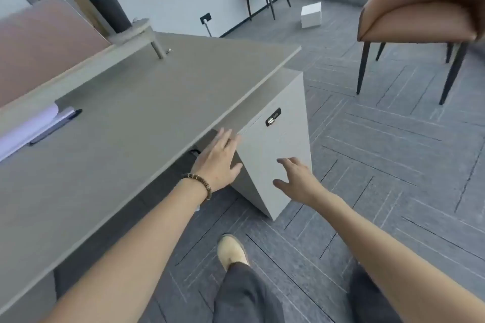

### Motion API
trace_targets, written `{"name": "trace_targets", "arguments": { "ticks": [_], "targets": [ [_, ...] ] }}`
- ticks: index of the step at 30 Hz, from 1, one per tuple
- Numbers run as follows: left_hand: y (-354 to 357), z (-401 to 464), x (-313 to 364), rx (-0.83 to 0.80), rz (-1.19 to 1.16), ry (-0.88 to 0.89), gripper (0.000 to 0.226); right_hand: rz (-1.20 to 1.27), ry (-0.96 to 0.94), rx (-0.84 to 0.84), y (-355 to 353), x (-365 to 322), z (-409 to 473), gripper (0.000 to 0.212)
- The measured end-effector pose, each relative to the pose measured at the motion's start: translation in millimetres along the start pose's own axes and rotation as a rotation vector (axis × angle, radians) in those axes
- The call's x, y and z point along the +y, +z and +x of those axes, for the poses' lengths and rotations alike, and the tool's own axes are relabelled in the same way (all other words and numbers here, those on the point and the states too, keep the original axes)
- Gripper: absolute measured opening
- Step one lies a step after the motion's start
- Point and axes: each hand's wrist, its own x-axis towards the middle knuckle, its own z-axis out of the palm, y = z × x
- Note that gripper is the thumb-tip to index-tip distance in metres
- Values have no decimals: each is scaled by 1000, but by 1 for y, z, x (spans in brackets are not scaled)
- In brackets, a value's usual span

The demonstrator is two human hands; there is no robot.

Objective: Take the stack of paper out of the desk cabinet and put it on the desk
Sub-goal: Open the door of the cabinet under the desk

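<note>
1. The small dark lock plate [273, 117] on the cabinet door [273, 160], just right of the frame's centre, carries pale marks too blurred to read.
2. No other text, label, brand or number is legible anywhere.

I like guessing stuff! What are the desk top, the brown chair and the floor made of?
Desk top: probably laminated board, matte grey, with a thin flat edge. Brown chair: seat looks like smooth leather or imitation, on dark thin legs, maybe metal. Floor: looks like grey carpet tiles, with a fuzzy striped pattern.
</note>
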Motion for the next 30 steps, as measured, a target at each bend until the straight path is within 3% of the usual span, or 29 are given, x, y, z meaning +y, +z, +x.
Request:
{"name": "trace_targets", "arguments": {
  "ticks": [6, 15, 21, 26, 30],
  "targets": [
    [45, 52, -22, 30, 150, 52, 80, 117, 88, -22, 64, 38, 48, 69],
    [67, 100, -46, 74, 330, 205, 88, 369, 71, 204, 139, 32, 114, 80],
    [86, 109, -56, 116, 366, 262, 94, 484, 155, 346, 167, 30, 140, 98],
    [91, 111, -56, 167, 363, 272, 97, 497, 182, 372, 172, 36, 159, 117],
    [91, 110, -53, 145, 389, 255, 96, 398, 163, 397, 171, 41, 159, 118]
  ]
}}
